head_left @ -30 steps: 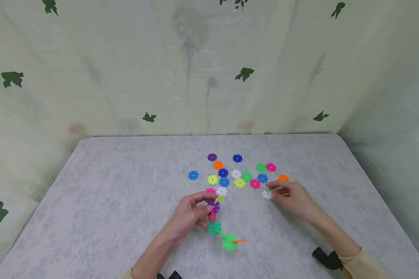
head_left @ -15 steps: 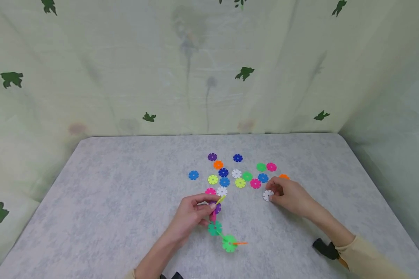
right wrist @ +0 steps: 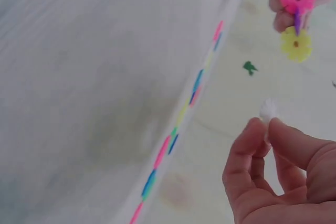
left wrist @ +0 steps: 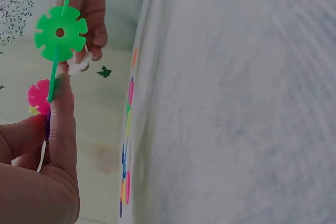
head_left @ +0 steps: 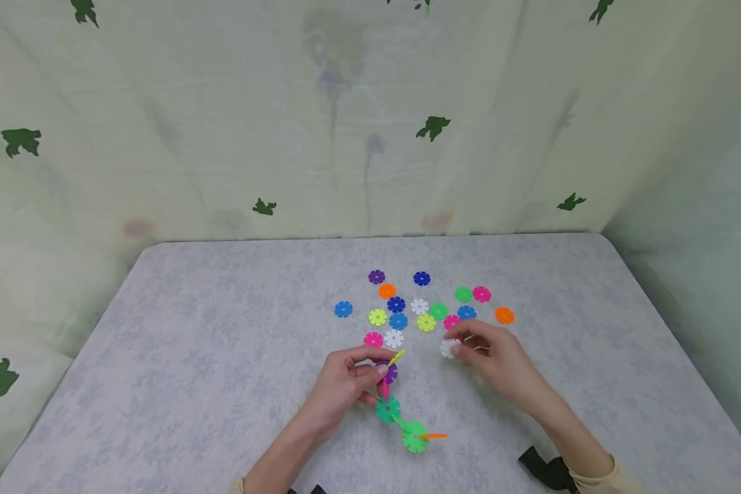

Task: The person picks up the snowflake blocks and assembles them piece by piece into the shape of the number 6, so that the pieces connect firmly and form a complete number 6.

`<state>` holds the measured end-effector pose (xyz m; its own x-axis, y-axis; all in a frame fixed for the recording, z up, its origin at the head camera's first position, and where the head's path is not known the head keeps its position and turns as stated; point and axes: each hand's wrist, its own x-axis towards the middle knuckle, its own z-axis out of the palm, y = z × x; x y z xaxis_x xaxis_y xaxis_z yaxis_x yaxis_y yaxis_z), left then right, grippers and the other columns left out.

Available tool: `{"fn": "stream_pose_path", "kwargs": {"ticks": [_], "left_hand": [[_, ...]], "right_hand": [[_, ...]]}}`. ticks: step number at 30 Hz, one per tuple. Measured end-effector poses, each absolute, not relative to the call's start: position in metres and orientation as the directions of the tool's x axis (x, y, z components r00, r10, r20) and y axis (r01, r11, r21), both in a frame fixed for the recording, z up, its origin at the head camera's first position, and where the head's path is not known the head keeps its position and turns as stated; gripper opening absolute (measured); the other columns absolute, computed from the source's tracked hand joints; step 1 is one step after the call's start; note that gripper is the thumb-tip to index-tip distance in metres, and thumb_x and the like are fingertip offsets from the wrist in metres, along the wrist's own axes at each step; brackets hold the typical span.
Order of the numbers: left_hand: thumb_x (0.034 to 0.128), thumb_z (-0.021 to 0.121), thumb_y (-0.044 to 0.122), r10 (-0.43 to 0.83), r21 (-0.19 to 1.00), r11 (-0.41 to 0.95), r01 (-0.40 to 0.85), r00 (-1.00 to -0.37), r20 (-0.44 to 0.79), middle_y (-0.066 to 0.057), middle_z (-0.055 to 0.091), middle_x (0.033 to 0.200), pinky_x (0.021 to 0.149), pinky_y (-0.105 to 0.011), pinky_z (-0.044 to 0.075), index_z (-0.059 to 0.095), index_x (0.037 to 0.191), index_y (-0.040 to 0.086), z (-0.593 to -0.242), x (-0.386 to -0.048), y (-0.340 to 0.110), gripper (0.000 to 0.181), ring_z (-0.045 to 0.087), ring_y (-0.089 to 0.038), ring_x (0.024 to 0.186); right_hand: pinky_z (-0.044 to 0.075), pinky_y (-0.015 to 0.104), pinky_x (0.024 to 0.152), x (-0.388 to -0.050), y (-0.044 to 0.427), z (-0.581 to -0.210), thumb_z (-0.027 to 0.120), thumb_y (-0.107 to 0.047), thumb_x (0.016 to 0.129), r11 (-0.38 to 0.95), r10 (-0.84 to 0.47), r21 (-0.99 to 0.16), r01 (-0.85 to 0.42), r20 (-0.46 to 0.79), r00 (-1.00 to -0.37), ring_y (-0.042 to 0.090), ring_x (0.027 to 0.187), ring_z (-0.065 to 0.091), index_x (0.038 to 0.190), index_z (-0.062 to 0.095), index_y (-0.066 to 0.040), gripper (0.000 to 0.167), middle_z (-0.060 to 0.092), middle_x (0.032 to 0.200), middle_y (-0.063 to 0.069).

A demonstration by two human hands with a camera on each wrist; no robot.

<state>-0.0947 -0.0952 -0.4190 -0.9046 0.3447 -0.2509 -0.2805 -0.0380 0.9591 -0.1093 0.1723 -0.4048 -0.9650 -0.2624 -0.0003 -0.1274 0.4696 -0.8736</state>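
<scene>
The left hand pinches the purple disc of a chain of notched flower-like discs. A yellow disc stands at the chain's upper end; a pink one, green ones and an orange one trail below toward the near side. Between thumb and fingertips, the right hand holds a loose white disc, right of the chain and apart from it. The right wrist view shows this white disc upright in the pinch, with the chain's yellow disc above it.
Beyond the hands, several loose discs lie flat on the grey table, among them a white one, a pink one, a light blue one and an orange one. A pale patterned curtain hangs behind.
The right hand has moved left with the white disc, toward the chain, uncovering the orange disc on the table. The left hand and its chain have shifted slightly right.
</scene>
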Motion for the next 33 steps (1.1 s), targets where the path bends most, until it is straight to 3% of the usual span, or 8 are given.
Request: {"fn": "stream_pose_path", "kwargs": {"ticks": [6,15,22,27,33], "left_hand": [[0.0944,0.061,0.001,0.318,0.960,-0.033,-0.279,-0.913,-0.255,-0.013,0.072,0.095,0.058,-0.028,0.056,0.068,0.117,-0.001,-0.417,-0.094,-0.094,0.023,0.064,-0.014,0.070],[0.0942,0.061,0.002,0.339,0.963,-0.018,-0.269,-0.908,-0.247,-0.013,0.072,0.098,0.059,-0.026,0.055,0.069,0.115,-0.001,-0.414,-0.091,-0.091,0.023,0.064,-0.014,0.072],[0.0951,0.060,0.001,0.362,0.977,0.059,-0.205,-0.908,-0.213,-0.011,0.071,0.094,0.061,-0.027,0.055,0.072,0.111,0.006,-0.414,-0.089,-0.091,0.020,0.063,-0.017,0.070],[0.0947,0.060,0.000,0.373,0.982,0.153,-0.115,-0.913,-0.165,-0.006,0.070,0.093,0.057,-0.027,0.054,0.075,0.104,0.011,-0.413,-0.088,-0.092,0.021,0.058,-0.019,0.064],[0.0936,0.061,-0.002,0.362,0.979,0.181,-0.093,-0.919,-0.154,-0.005,0.070,0.091,0.055,-0.028,0.054,0.076,0.102,0.012,-0.411,-0.087,-0.092,0.021,0.057,-0.017,0.061]], "right_hand": [[0.057,0.034,0.073,-0.101,0.154,-0.397,0.069,-0.008,0.092,0.333,-0.231,-0.940,-0.082,0.003,-0.973,0.035,0.082,0.065,0.114,0.068,-0.005,0.022,0.067,0.095,0.007],[0.058,0.033,0.072,-0.091,0.133,-0.394,0.072,-0.011,0.090,0.223,-0.134,-0.975,0.005,-0.036,-0.990,0.035,0.081,0.068,0.109,0.069,-0.006,0.020,0.068,0.094,0.009],[0.058,0.036,0.073,-0.087,0.126,-0.396,0.072,-0.010,0.090,0.236,-0.122,-0.971,0.046,-0.077,-0.990,0.033,0.079,0.068,0.108,0.070,-0.008,0.018,0.068,0.090,0.008],[0.058,0.038,0.073,-0.086,0.124,-0.398,0.071,-0.005,0.090,0.266,-0.142,-0.963,0.033,-0.073,-0.987,0.032,0.077,0.067,0.105,0.071,-0.008,0.016,0.067,0.088,0.008],[0.058,0.040,0.070,-0.085,0.122,-0.398,0.071,-0.003,0.089,0.281,-0.165,-0.960,-0.007,-0.041,-0.985,0.033,0.074,0.065,0.102,0.072,-0.010,0.014,0.067,0.086,0.006]]}}
